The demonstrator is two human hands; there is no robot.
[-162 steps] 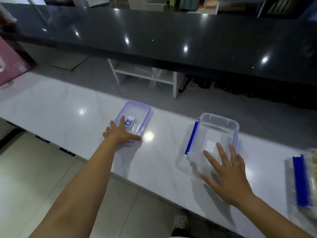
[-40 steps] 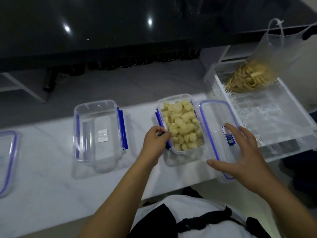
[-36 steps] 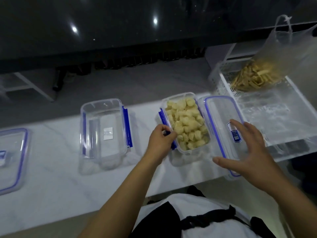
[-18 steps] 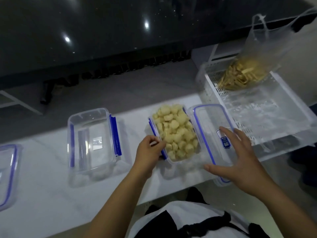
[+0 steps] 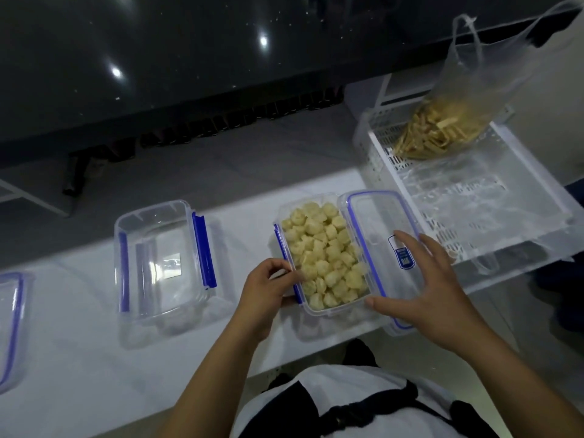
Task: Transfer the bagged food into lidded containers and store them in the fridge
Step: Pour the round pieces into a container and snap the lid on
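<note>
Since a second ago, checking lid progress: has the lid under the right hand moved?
No. The lid lies beside the filled container, against the white basket, as before; right hand on it.

- The left hand [image 5: 270, 287] reaches forward from the lower left on a bare forearm, fingers curled inward in a pinch.
- The right hand [image 5: 423, 292] is spread palm-down, fingers straight and fanned, thumb stretched leftward.

A single head-worn wide-angle camera looks steeply down and forward from close above the white marble-patterned surface [image 5: 79, 358]. The wearer's own torso fills the bottom edge, a glossy black counter [image 5: 189, 58] the top, with bowed edges.
</note>
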